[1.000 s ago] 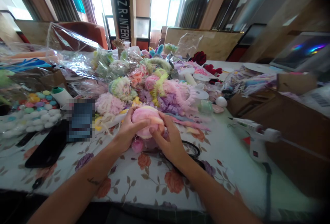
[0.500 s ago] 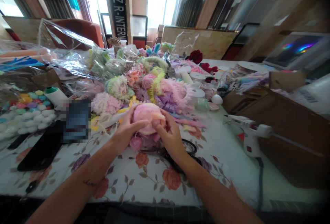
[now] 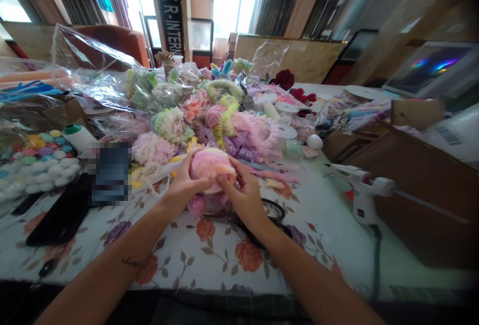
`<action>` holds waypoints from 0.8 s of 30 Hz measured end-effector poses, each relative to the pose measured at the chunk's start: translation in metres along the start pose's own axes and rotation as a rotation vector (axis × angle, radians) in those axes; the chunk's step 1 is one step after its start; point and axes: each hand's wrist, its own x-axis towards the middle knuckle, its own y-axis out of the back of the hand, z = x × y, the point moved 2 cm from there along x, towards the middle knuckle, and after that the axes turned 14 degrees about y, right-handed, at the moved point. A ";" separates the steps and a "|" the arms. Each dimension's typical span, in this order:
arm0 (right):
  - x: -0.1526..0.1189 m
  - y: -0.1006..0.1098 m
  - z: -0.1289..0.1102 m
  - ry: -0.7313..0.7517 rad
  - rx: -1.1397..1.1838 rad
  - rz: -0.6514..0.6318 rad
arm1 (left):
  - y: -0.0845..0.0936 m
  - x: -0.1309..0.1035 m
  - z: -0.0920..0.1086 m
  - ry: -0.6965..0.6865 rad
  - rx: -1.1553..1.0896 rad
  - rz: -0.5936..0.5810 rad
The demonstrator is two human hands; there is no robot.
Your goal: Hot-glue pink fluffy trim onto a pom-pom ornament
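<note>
Between my two hands is a round, fuzzy pink-and-peach ball [image 3: 210,164], held just above the flowered cloth. My left hand [image 3: 187,181] wraps its left side, thumb lying across the front. On the right side, my right hand [image 3: 243,188] grips it, with the thumb pressed on a peach fold near the other thumb. A smaller pink puff [image 3: 197,206] shows under the ball, by my left hand. Black-handled scissors [image 3: 275,210] lie partly hidden beneath my right wrist. The fingertips behind the ball are hidden.
A heap of pastel yarn and trims [image 3: 224,115] fills the table beyond my hands. At right, a white glue gun [image 3: 361,190] rests by a cardboard box [image 3: 422,200]. To the left are a black phone [image 3: 60,215], a thread spool [image 3: 80,140] and bagged pom-poms [image 3: 48,170].
My thumbs have moved closer together on the front of the ball. My right thumb has shifted slightly left over the peach fold. Both hands keep their hold.
</note>
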 end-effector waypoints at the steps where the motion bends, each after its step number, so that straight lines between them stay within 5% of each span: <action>1: 0.000 0.000 0.000 -0.001 0.001 -0.003 | 0.000 0.000 0.000 0.000 0.000 0.007; 8: 0.000 -0.001 0.002 -0.010 0.000 0.000 | 0.000 0.001 -0.001 0.000 0.023 0.022; 19: -0.001 0.000 -0.001 -0.011 0.023 0.004 | -0.004 -0.004 0.010 0.079 -0.137 -0.127; 24: -0.002 -0.001 -0.002 0.030 0.037 -0.015 | -0.003 -0.002 0.008 0.045 -0.110 -0.062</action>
